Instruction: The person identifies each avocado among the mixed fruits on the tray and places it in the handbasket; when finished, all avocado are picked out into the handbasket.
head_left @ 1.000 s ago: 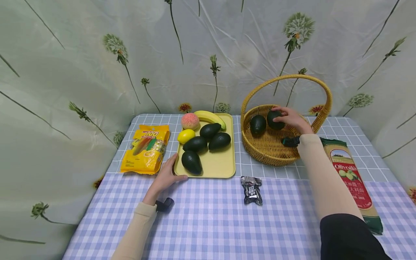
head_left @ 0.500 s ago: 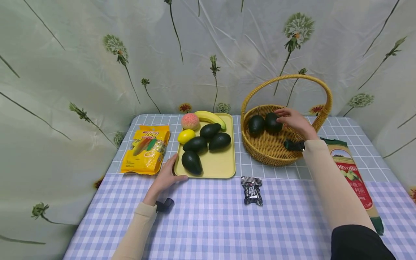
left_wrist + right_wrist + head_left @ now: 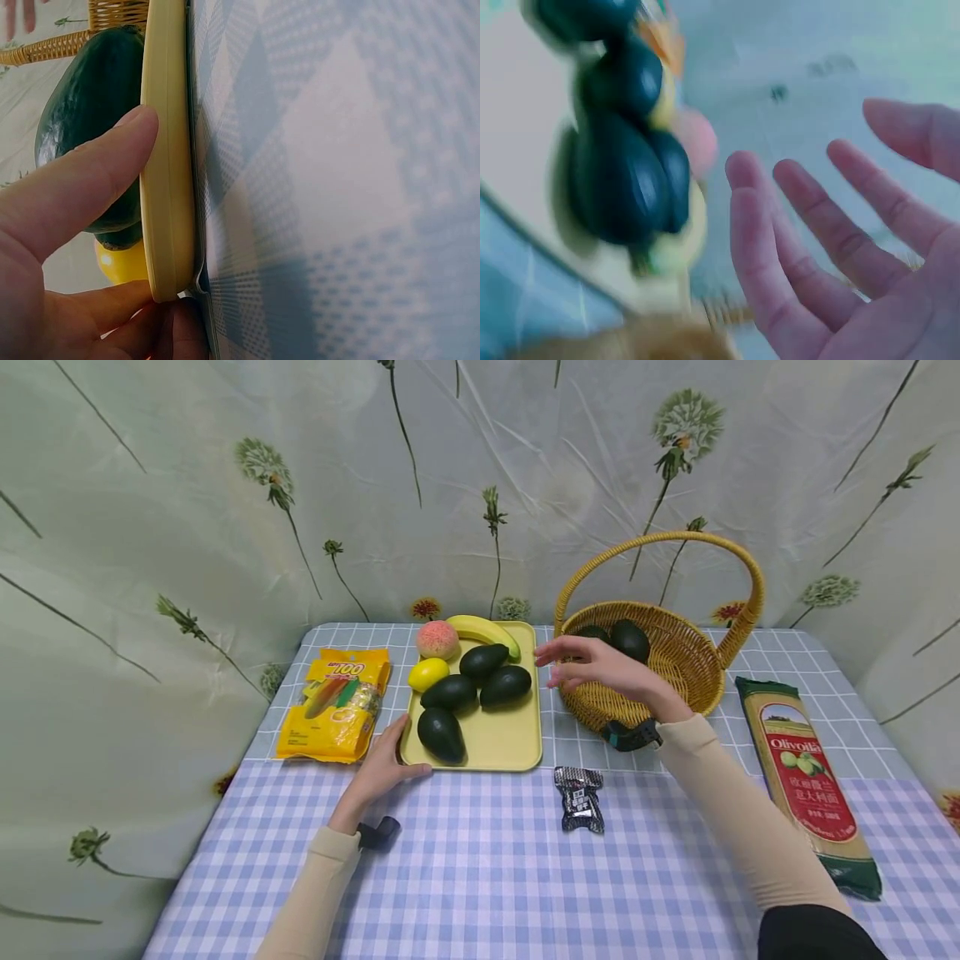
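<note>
My left hand (image 3: pixel 381 767) grips the near left corner of a yellow tray (image 3: pixel 506 747), its thumb (image 3: pixel 112 165) against the rim and its fingers round the corner. On the tray lie several dark green avocados (image 3: pixel 442 735), a lemon (image 3: pixel 429 675), a peach (image 3: pixel 438 640) and a banana (image 3: pixel 483 632). Between tray and basket my right hand (image 3: pixel 600 667) hovers, fingers spread and holding nothing, as the right wrist view confirms. Behind it stands a wicker basket (image 3: pixel 682 639) with two avocados inside, one avocado (image 3: pixel 630 641) plain and the other partly hidden by the hand.
A yellow candy bag (image 3: pixel 334 706) lies left of the tray. In front of the basket is a small black wrapped snack (image 3: pixel 580 799). A long Olivoilà pasta packet (image 3: pixel 810 785) lies at the right. The basket's tall handle (image 3: pixel 667 537) arches upward.
My right hand has let go of the avocado in the basket and moved left, out over the basket's left rim toward the tray. The left hand has stayed at the tray's corner.
</note>
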{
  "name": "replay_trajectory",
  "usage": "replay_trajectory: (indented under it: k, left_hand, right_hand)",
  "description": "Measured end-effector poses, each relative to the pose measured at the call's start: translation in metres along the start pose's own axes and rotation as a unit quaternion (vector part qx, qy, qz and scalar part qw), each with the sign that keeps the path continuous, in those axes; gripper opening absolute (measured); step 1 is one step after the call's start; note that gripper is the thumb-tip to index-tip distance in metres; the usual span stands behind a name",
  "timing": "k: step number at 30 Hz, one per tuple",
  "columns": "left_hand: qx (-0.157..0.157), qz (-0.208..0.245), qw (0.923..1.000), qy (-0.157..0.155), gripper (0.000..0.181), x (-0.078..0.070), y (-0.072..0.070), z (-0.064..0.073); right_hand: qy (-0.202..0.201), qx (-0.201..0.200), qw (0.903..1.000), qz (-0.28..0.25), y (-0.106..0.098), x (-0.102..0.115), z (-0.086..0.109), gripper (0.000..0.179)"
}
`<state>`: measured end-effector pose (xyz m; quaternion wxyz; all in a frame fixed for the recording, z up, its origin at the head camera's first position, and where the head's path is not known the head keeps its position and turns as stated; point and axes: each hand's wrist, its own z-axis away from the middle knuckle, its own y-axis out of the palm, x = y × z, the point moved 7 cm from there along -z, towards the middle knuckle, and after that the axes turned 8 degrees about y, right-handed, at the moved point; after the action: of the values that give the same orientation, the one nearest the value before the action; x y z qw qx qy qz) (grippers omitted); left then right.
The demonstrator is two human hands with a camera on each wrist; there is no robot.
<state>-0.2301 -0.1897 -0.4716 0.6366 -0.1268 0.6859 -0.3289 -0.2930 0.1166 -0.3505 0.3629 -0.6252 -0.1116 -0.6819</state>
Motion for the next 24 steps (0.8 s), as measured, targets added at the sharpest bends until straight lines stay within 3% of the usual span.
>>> replay_trajectory:
  k: [6, 10, 17, 24]
  left_hand:
    - [-0.001, -0.006, 1.0, 0.004, 0.1, 0.001, 0.0, -0.001]
    - [0.001, -0.007, 1.0, -0.003, 0.1, 0.002, 0.001, -0.001]
    - [0.006, -0.009, 0.9999, -0.009, 0.1, 0.003, 0.002, -0.002]
    - [0.004, -0.006, 1.0, -0.003, 0.1, 0.002, 0.001, 0.0]
  right_hand:
    - [-0.029, 0.088, 0.9949, 0.04, 0.065, 0.009, -0.033, 0.045]
    - [-0.052, 0.123, 0.9874, 0.085, 0.097, 0.008, -0.054, 0.053]
    - [-0.085, 0.13, 0.9699, 0.188, 0.124, 0.006, -0.076, 0.061]
    - [-0.044, 0.108, 0.9478, 0.297, 0.143, 0.003, -0.083, 0.058]
